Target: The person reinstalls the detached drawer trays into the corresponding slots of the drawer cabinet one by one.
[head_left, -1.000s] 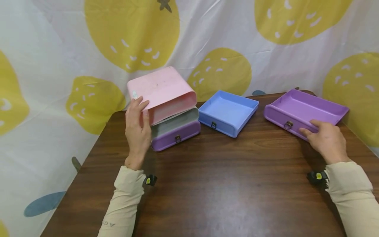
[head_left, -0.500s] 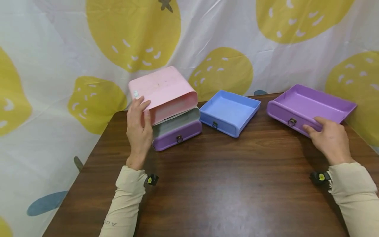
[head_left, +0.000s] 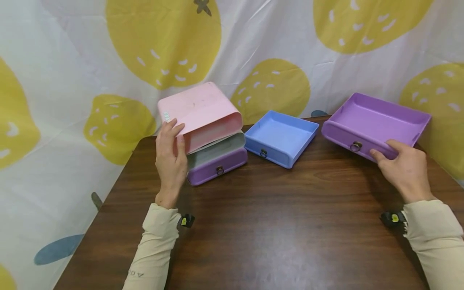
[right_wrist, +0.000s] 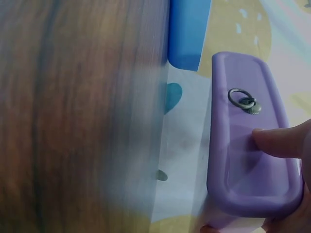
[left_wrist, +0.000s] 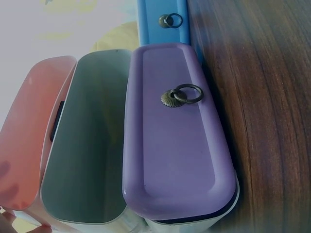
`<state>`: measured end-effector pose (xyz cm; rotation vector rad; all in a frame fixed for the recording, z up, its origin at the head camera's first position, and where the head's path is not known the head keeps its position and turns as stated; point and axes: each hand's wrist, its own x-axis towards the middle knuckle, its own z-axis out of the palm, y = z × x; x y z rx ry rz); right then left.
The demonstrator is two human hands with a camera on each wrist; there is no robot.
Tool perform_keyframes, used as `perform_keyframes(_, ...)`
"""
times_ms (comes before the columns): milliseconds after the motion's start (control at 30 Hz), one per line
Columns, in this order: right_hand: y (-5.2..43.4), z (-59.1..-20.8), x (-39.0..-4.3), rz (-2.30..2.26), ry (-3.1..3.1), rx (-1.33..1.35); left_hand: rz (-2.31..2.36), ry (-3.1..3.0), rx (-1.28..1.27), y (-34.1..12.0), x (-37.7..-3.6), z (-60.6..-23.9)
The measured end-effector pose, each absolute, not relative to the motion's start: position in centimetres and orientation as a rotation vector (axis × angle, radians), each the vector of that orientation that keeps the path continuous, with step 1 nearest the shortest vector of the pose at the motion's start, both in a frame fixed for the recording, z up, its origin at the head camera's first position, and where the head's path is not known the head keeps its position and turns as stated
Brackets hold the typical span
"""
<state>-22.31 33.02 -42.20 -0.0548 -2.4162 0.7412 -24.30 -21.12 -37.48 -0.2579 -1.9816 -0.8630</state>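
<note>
My right hand [head_left: 407,171] grips a purple drawer [head_left: 377,121] by the right part of its front, thumb on the face beside a metal ring pull. The drawer is raised off the table and tilted. In the right wrist view the thumb presses the drawer front [right_wrist: 243,165], and the other fingers are mostly hidden beneath. At the left, my left hand [head_left: 170,161] rests against the front left corner of a pink drawer case [head_left: 197,106], its fingers fairly straight. That case sits on a grey-green open case [left_wrist: 90,141], which lies over a case with a purple drawer front [head_left: 217,166].
A blue drawer [head_left: 280,137] with a ring pull lies on the table just right of the stack. The brown wooden table [head_left: 275,225] ends at the back against a lemon-print curtain [head_left: 272,88].
The right hand has lifted the purple drawer higher, and it has shifted slightly left over the last half second. The left hand has stayed at the pink case, and the stack stands as before.
</note>
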Motion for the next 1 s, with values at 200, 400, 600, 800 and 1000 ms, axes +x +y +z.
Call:
perform_keyframes(200, 32.7, -42.2, -22.4, 0.754, -2.38, -0.019, -0.863, -1.984, -0.256, -21.1, -24.2, -37.5)
perform_keyframes(400, 32.4, -42.2, -22.3, 0.784, -2.384, -0.002, -0.86, -1.989, -0.249, -21.1, -24.2, -37.5)
perform_keyframes(600, 32.0, -42.4, -22.4, 0.808, -2.375, 0.027, -0.857, -1.986, -0.256, -21.1, -24.3, -37.4)
perform_keyframes(800, 31.4, -42.2, -22.3, 0.837, -2.38, 0.07, -0.852, -1.98, -0.26, -21.1, -24.4, -37.4)
perform_keyframes(1000, 30.8, -42.2, -22.1, 0.851, -2.383, 0.1, -0.852, -1.983, -0.257, -21.0, -24.3, -37.4)
